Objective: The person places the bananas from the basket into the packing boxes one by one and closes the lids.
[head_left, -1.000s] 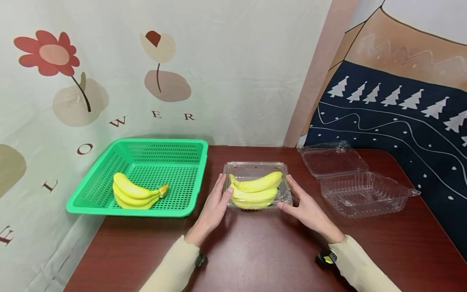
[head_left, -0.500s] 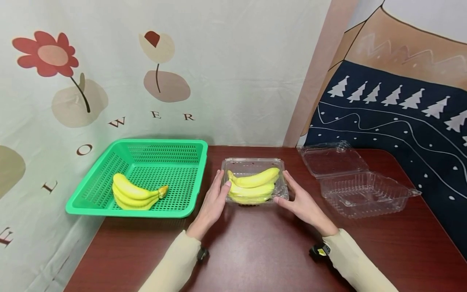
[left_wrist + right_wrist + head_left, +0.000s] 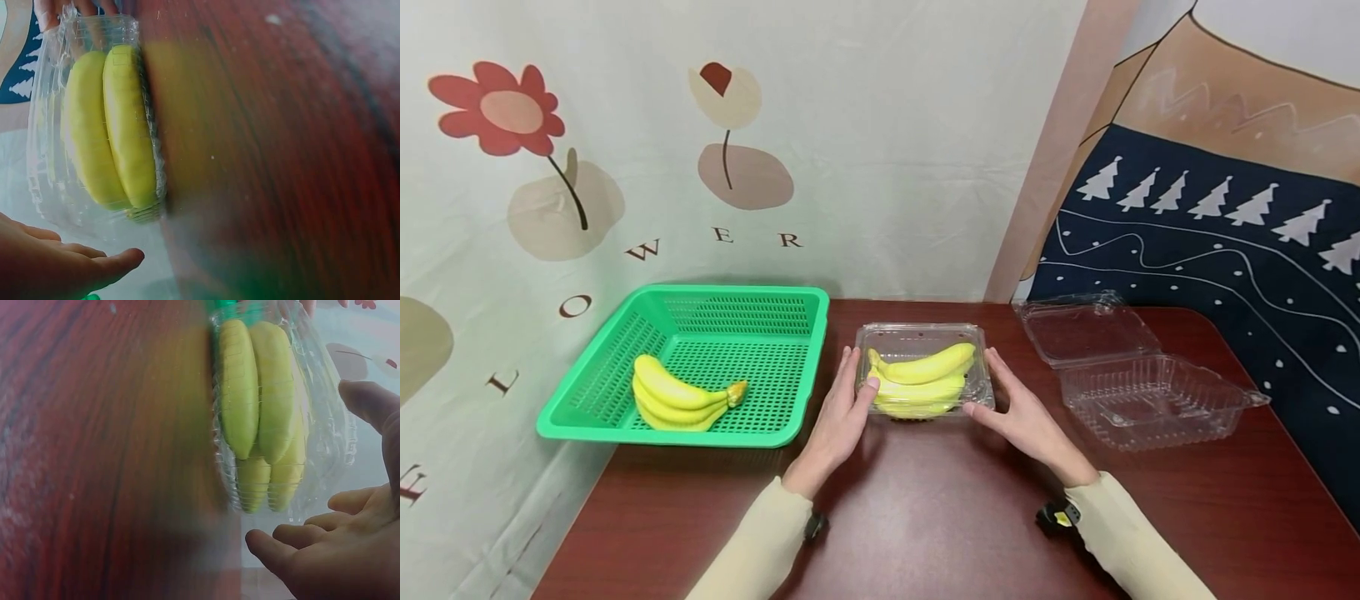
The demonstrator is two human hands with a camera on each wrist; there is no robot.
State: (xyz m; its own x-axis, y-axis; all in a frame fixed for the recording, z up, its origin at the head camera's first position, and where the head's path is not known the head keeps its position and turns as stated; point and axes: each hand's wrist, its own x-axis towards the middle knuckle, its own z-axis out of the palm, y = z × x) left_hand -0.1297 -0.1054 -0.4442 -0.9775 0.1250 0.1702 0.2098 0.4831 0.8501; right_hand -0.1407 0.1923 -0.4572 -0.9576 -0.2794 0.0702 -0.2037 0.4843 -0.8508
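A closed clear plastic clamshell box point(image 3: 917, 334) stands on the table with yellow bananas point(image 3: 921, 390) inside. The bananas point(image 3: 127, 131) show through its ribbed wall in the left wrist view. My left hand point(image 3: 835, 418) lies along the box's left end, fingers fairly straight and thumb near the front corner. At the other end is my right hand point(image 3: 1028, 423), its thumb by the front right corner and fingers stretched along the side. In the right wrist view, the fingers point(image 3: 300, 536) of that hand extend beside the box with a visible gap.
On the left stands a green perforated basket point(image 3: 811, 358) with one bunch of bananas point(image 3: 681, 396) in it. An open, transparent clamshell box point(image 3: 1150, 392) sits on the right of the dark red table point(image 3: 917, 508). Behind the table hangs a printed cloth point(image 3: 887, 167).
The filled box has shifted slightly away from me and to the left, both hands moving with it. Over the last half second, box and hands have stayed almost still.
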